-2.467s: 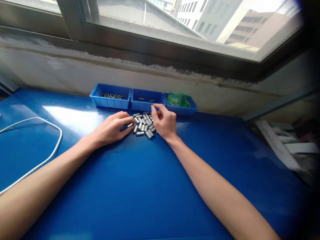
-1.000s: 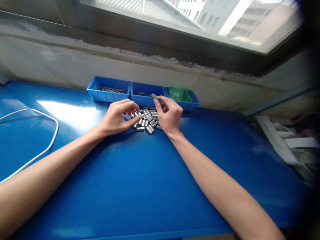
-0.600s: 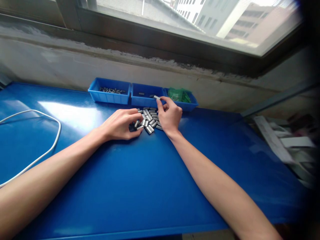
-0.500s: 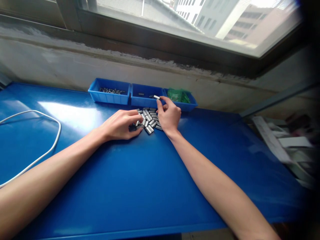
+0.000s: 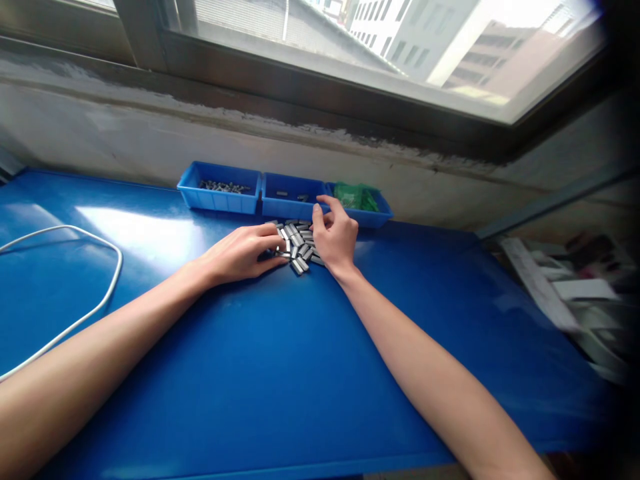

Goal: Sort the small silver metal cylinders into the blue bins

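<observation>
A heap of short grey metal pieces, seemingly hex standoffs (image 5: pixel 299 240), lies on the blue table (image 5: pixel 260 373). At its left edge is my left hand (image 5: pixel 245 252), its thumb and fingers curled about a metal piece (image 5: pixel 283 253) at table height. My right hand (image 5: pixel 336 233) is raised over the heap's right side, just in front of the middle blue bin (image 5: pixel 293 206). Thumb and index finger are apart there, with nothing visible between them. Inside that bin lie a few similar dark pieces (image 5: pixel 303 198).
To the left is a blue bin (image 5: pixel 217 201) of small metal parts. Green plastic bags (image 5: pixel 356 196) fill the right bin (image 5: pixel 375 217). A white cable (image 5: pixel 113 280) loops across the table's left side. Behind the bins stands a wall (image 5: pixel 135 143) below a window.
The metal piece that my right hand pinched has left its fingers, which have parted. Another piece now shows in the middle bin. My left hand stays by the heap.
</observation>
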The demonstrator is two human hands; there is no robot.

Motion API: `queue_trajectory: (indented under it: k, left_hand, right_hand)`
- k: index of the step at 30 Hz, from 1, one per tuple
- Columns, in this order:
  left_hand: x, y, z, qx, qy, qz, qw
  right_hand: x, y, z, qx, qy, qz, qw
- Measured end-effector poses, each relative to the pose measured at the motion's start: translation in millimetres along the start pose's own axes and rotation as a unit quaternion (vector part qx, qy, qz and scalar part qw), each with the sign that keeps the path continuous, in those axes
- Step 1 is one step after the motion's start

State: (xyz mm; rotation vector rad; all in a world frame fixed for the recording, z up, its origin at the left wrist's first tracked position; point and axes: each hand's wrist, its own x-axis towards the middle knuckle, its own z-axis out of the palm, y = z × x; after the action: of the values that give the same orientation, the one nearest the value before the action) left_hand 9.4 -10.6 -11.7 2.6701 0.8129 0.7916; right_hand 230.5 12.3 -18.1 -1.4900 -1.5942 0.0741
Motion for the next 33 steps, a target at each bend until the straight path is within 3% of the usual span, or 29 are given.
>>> queue_trajectory:
  k: [8, 18, 22, 28, 33]
  left_hand:
    - [1.3, -3.0, 3.0, 0.003, 0.001, -0.013, 1.000]
    - [5.0, -7.7, -0.2, -0.033, 0.215, -0.130, 0.967]
    - [6.7, -6.5, -2.1, -0.071, 0.262, -0.139, 0.952]
    - [5.9, -3.9, -1.4, -0.094, 0.250, -0.138, 0.954]
    - [4.2, -4.6, -0.3, -0.089, 0.230, -0.146, 0.958]
  right_hand:
    - [0.2, 0.9, 0.9, 0.014, -0.002, 0.003, 1.000]
    - [-2.9, -1.3, -1.0, 0.055, -0.028, -0.070, 0.996]
    - [-5.8, -4.5, -3.9, 0.054, -0.060, -0.126, 0.989]
    - [-9.0, -4.8, -6.4, 0.064, -0.095, -0.239, 0.964]
    - [-9.1, -0.5, -1.9, 0.074, -0.127, -0.260, 0.954]
